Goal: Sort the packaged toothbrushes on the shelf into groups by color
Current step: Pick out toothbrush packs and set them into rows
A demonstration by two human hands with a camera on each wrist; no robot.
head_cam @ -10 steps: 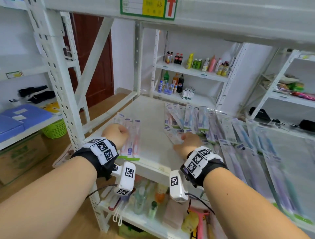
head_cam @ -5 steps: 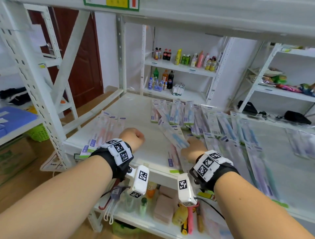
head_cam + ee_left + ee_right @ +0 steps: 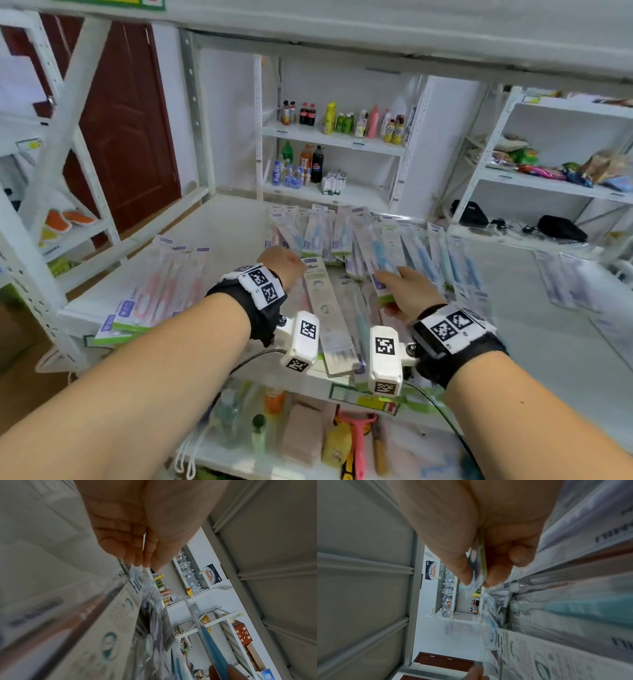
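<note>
Pink packaged toothbrushes (image 3: 164, 291) lie grouped at the shelf's left front. A mixed, mostly blue pile (image 3: 342, 233) covers the middle and right. My right hand (image 3: 394, 287) pinches the near end of a blue toothbrush package (image 3: 375, 253), raised slightly over the pile; the right wrist view shows thumb and fingers of my right hand (image 3: 476, 580) clamped on its green-edged end (image 3: 479, 555). My left hand (image 3: 284, 265) is curled at the far end of a face-down package (image 3: 325, 315). In the left wrist view my left hand (image 3: 144, 561) pinches a thin white package edge.
The shelf board (image 3: 222, 226) is bare at the back left. A white upright post (image 3: 34, 246) stands at the left front corner. The shelf above hangs low overhead. A lower shelf (image 3: 274, 428) holds bottles and pink items. Drink bottles (image 3: 342, 123) line the far rack.
My left hand left the pink group and moved right to the central pile. My right hand picked a blue package out of the pile and raised it.
</note>
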